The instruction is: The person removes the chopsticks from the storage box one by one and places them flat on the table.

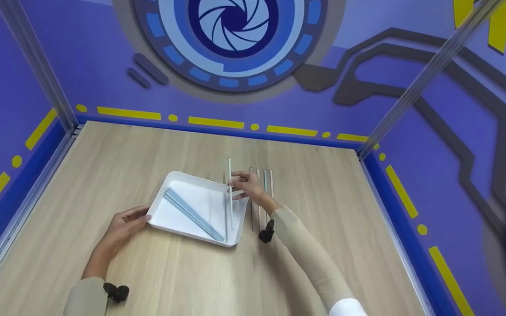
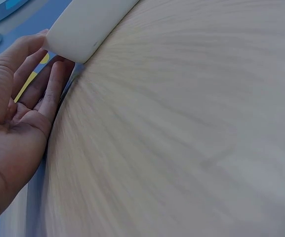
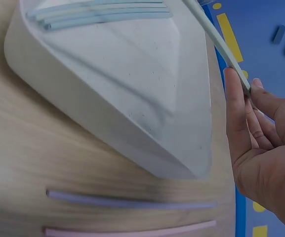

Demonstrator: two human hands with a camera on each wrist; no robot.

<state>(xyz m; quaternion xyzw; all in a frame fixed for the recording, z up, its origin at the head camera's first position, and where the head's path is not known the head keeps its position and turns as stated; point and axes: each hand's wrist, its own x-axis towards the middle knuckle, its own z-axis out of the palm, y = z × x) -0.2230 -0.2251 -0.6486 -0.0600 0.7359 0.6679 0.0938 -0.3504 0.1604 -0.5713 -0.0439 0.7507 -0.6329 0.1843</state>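
Note:
A white tray [image 1: 209,193] stands on the wooden table, turned slightly. Inside it a bundle of light blue straws [image 1: 193,215] lies slantwise; in the right wrist view their ends [image 3: 48,23] look hollow. My left hand [image 1: 123,228] grips the tray's left corner, thumb by the rim; the left wrist view shows the fingers [image 2: 56,81] curled at the tray's corner [image 2: 83,37]. Over the tray's right side, my right hand [image 1: 248,186] pinches a pale green straw [image 1: 229,166] between thumb and fingers. This straw [image 3: 220,44] slants above the tray in the right wrist view.
Several straws lie side by side on the table right of the tray, including a purple one [image 3: 132,203] and a pink one [image 3: 132,232]. Blue panels [image 1: 103,87] with metal corner posts [image 1: 44,66] enclose the table [image 1: 147,272].

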